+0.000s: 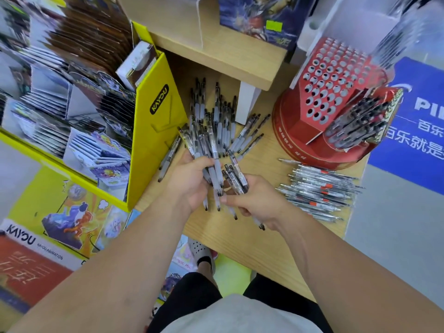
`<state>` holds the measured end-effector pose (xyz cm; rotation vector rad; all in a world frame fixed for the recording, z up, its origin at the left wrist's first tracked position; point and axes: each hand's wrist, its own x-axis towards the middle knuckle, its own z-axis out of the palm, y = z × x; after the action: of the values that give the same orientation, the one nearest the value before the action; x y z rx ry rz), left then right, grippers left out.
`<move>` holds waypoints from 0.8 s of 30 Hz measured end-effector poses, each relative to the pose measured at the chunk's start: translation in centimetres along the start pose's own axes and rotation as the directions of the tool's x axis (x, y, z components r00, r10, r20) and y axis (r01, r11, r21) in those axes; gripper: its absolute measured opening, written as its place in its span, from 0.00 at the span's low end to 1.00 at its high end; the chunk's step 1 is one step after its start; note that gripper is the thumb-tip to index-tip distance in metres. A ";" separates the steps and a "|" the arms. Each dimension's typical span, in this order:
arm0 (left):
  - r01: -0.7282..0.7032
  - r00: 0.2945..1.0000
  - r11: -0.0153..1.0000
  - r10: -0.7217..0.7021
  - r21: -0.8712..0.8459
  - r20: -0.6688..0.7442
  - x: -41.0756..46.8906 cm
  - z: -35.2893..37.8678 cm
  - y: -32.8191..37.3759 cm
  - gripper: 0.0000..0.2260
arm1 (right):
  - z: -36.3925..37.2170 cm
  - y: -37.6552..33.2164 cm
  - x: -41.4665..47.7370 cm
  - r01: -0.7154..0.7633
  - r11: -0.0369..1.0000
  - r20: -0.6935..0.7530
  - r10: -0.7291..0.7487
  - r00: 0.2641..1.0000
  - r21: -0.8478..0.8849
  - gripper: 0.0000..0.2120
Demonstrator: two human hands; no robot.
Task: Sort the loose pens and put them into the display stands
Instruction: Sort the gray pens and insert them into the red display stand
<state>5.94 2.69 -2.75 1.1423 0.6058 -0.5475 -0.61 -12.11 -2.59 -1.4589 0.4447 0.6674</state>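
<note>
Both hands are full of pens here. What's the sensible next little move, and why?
Probably carry the dark pens in the right hand to the red display stand and slot them in: its face shows many empty holes, similar pens already stand in one side, and the left hand grips the grey-grip pens.

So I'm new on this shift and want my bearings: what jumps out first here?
Both hands meet at the centre: the left hand grips a fan of clear grey-grip pens, the right hand a few darker pens. To the right stands a red round cardboard pen stand full of holes; to the left, a yellow cardboard card display.
</note>
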 end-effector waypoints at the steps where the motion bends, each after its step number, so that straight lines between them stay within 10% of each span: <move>1: 0.005 1.000 1.000 -0.005 -0.011 -0.012 0.0 -0.1 0.0 0.13 | -0.2 -0.1 0.0 0.002 1.000 0.011 -0.002 1.000 -0.009 0.08; 15: 0.072 0.997 0.981 -0.066 -0.178 0.036 0.7 -1.1 0.5 0.21 | -3.8 0.4 -0.9 -0.117 0.917 -0.079 0.093 0.992 -0.382 0.08; 24: 0.151 0.980 0.989 -0.149 0.002 -0.132 1.3 -3.9 -1.9 0.18 | -2.3 -0.6 0.9 -0.090 0.991 -0.265 0.060 0.962 -0.101 0.06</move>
<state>4.94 5.63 -6.01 1.1568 0.8086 -0.6081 0.76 -14.22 -2.94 -1.6526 0.6792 0.5678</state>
